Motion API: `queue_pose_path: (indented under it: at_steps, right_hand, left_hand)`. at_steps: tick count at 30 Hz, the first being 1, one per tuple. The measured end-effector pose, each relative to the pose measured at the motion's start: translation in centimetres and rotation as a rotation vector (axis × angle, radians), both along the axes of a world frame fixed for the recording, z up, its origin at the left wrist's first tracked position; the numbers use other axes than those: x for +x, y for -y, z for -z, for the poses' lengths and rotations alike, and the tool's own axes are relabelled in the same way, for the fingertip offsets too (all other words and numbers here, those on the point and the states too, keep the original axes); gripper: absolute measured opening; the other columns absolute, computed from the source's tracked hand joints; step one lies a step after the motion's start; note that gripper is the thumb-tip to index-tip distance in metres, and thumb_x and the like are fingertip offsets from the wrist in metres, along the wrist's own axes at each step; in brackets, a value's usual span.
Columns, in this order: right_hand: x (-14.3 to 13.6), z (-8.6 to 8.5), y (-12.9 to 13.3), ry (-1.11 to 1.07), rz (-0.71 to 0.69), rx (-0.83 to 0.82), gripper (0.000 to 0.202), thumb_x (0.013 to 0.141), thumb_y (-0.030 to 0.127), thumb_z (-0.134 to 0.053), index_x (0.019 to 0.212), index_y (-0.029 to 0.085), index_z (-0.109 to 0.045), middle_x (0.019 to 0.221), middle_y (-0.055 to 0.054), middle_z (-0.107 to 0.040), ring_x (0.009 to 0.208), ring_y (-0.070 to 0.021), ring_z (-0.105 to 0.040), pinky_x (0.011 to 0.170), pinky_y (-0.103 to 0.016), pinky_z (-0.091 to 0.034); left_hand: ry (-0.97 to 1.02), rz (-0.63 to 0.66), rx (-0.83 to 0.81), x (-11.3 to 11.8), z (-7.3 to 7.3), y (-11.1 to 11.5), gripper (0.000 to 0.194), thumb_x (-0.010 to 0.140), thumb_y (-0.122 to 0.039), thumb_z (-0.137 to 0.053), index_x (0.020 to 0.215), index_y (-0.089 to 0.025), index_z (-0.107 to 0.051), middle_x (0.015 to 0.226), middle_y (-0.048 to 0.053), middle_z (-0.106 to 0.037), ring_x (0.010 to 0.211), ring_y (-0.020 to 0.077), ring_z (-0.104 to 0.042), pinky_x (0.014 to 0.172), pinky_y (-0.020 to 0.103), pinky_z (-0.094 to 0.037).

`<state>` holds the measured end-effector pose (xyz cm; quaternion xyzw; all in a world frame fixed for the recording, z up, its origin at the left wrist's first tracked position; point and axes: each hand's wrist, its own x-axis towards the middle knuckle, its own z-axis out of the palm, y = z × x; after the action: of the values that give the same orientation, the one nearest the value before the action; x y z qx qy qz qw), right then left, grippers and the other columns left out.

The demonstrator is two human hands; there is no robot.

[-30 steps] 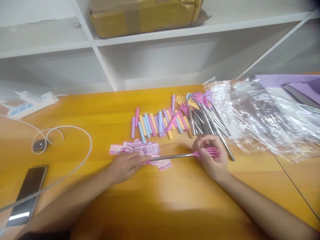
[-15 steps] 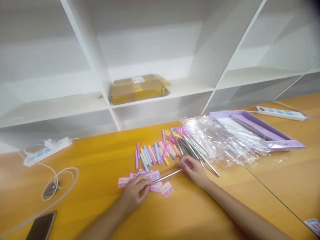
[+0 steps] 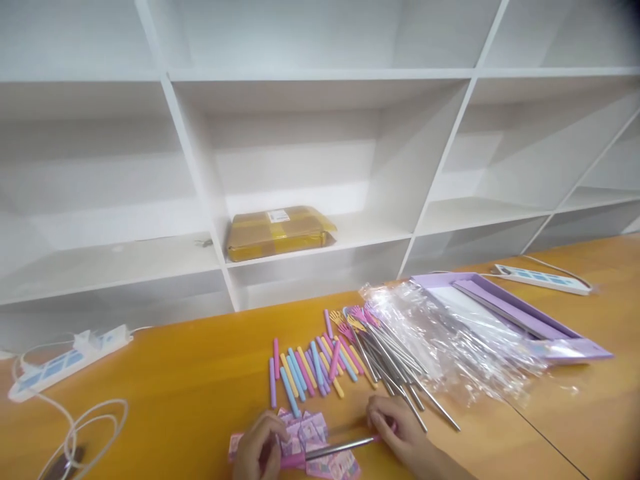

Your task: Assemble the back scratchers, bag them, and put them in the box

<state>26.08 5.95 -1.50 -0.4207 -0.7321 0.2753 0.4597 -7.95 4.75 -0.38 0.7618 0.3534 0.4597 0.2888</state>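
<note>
A back scratcher with a metal rod (image 3: 340,448) lies level between my two hands. My left hand (image 3: 260,448) is closed on its pink handle. My right hand (image 3: 395,427) grips the pink far end, which the fingers mostly cover. Pink printed cards (image 3: 307,430) lie beneath the rod and beside my left hand. Beyond them are several pastel tubes (image 3: 303,370) in pink, blue, yellow and purple. Just past my right hand lies a pile of back scratchers with metal rods (image 3: 395,360) and small hand-shaped heads (image 3: 356,321) in pink and yellow.
Crumpled clear plastic bags (image 3: 425,333) lie partly over an open purple box (image 3: 590,348) at the right. White power strips (image 3: 70,363) (image 3: 545,279) and a looped cable (image 3: 75,427) rest on the wooden table (image 3: 190,387). A taped parcel (image 3: 280,233) sits in the white shelving (image 3: 320,120).
The view has tilted up, so hands and table sit lower and more shelving shows. Both hands still hold the back scratcher. The phone at lower left has left the view.
</note>
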Motion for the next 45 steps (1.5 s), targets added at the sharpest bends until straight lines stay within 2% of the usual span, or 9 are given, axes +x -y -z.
queue_pose_path:
  at_steps: [5, 10, 13, 23, 31, 37, 45]
  right_hand:
    - [-1.4, 0.7, -0.4, -0.036, 0.153, 0.022, 0.047, 0.107, 0.044, -0.047, 0.067, 0.017, -0.049, 0.058, -0.001, -0.049, 0.053, -0.0123, -0.045, 0.055, -0.026, -0.031]
    - [-2.7, 0.6, -1.0, -0.058, 0.237, -0.026, 0.052, 0.106, 0.050, -0.047, 0.066, 0.017, -0.047, 0.058, 0.000, -0.047, 0.055, -0.0115, -0.043, 0.057, -0.025, -0.032]
    - [-3.2, 0.5, -0.9, -0.061, 0.264, -0.054, 0.054, 0.106, 0.053, -0.044, 0.065, 0.017, -0.045, 0.057, 0.000, -0.046, 0.054, -0.0108, -0.042, 0.055, -0.023, -0.031]
    - [-2.5, 0.8, -1.8, 0.003, 0.182, -0.174, 0.056, 0.106, 0.057, -0.042, 0.067, 0.017, -0.049, 0.062, -0.001, -0.049, 0.056, -0.0112, -0.046, 0.057, -0.023, -0.035]
    - [-1.9, 0.4, -1.9, 0.019, 0.158, -0.228, 0.057, 0.106, 0.060, -0.040, 0.070, 0.017, -0.049, 0.062, 0.000, -0.049, 0.058, -0.0118, -0.050, 0.058, -0.023, -0.039]
    - [-1.8, 0.0, -1.8, 0.027, 0.106, -0.238, 0.053, 0.106, 0.055, -0.041, 0.070, 0.017, -0.051, 0.064, -0.001, -0.051, 0.058, -0.0112, -0.049, 0.058, -0.022, -0.039]
    - [-1.9, -0.4, -1.3, 0.009, 0.064, -0.240, 0.044, 0.104, 0.043, -0.045, 0.070, 0.017, -0.054, 0.064, -0.001, -0.054, 0.059, -0.0114, -0.052, 0.059, -0.023, -0.038]
  left_hand:
    - [0.028, -0.051, -0.124, 0.1, -0.7, 0.7, 0.031, 0.104, -0.045, -0.045, 0.088, -0.025, -0.061, 0.078, 0.005, -0.058, 0.065, 0.0205, -0.053, 0.058, 0.032, -0.036]
    - [0.033, -0.029, -0.164, 0.1, -1.0, 1.3, 0.031, 0.104, -0.043, -0.046, 0.088, -0.021, -0.062, 0.082, 0.006, -0.059, 0.070, 0.0198, -0.052, 0.063, 0.031, -0.035]
    - [-0.001, 0.002, -0.185, -0.2, -0.9, 1.5, 0.024, 0.103, -0.034, -0.048, 0.089, -0.020, -0.062, 0.085, 0.007, -0.060, 0.075, 0.0196, -0.054, 0.068, 0.030, -0.037]
    - [0.047, -0.002, -0.279, -0.3, -0.7, 0.9, 0.018, 0.098, -0.018, -0.048, 0.086, -0.019, -0.062, 0.086, 0.005, -0.059, 0.077, 0.0182, -0.054, 0.069, 0.028, -0.037]
    - [0.096, 0.013, -0.201, 0.3, -1.1, 0.7, 0.023, 0.094, -0.009, -0.046, 0.077, -0.018, -0.059, 0.078, 0.003, -0.058, 0.073, 0.0165, -0.055, 0.069, 0.027, -0.039]
    - [0.101, -0.003, -0.211, 0.1, -1.5, 0.8, 0.025, 0.091, -0.007, -0.045, 0.076, -0.018, -0.061, 0.076, 0.003, -0.059, 0.070, 0.0156, -0.055, 0.068, 0.027, -0.041]
    - [0.096, -0.030, -0.246, -0.4, -1.3, 0.5, 0.024, 0.090, -0.007, -0.046, 0.074, -0.018, -0.062, 0.074, 0.002, -0.059, 0.067, 0.0146, -0.056, 0.064, 0.025, -0.044]
